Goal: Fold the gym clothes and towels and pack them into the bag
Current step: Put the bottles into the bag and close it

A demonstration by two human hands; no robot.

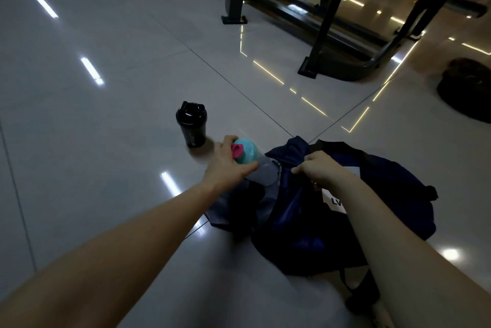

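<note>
Since there's only the head camera to go on, this is what it shows. My left hand (225,165) is wrapped around the top of a clear water bottle (261,169) with the teal lid and pink spout. The bottle is tilted and resting against the left end of the bag (385,195), which is slumped on the tiled floor (106,141) right in front of me. My right hand (317,168) is curled and pinching the dark blue fabric at the top of the bag, I'd guess to hold the opening up, though the opening itself is too dark to make out.

Progress-wise I'd say I'm near the end. No loose clothes or towels are lying anywhere on the floor that I can see, and the bag looks lumpy and full, so my guess is the folded stuff is already in there. I can't actually see inside, so no promises. A bit of grey cloth (221,209) pokes out at the bag's left edge, and I can't tell if it's a garment or part of the bag.

What looks left is getting the bottle in, the black shaker (191,127) standing on the floor just beyond my left hand, and closing up.
</note>
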